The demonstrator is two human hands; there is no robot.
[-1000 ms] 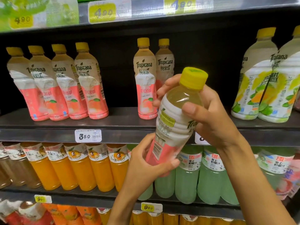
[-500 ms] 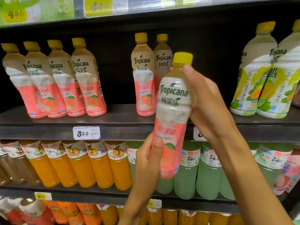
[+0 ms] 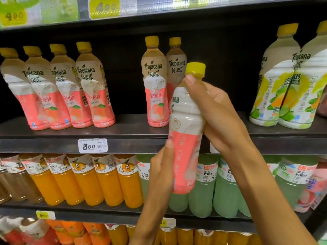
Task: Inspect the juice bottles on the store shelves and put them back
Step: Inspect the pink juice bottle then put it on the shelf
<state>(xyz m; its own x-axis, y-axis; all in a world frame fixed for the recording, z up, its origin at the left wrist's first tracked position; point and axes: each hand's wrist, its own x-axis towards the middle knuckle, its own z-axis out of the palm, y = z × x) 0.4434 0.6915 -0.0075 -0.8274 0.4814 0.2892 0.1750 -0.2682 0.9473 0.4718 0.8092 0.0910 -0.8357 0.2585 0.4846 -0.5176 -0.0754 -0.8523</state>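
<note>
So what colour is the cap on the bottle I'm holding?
Yellow; the cap shows clearly in the head view.

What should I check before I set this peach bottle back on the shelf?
1. Yellow cap seated: ok.
2. Pink-and-white peach juice bottle upright: ok.
3. Grip secure: ok, right hand up top, left hand at the lower part.
4. Open spot on the black metal shelf beside the two matching peach bottles: ok.
5. Date stamp read: cannot tell.
</note>
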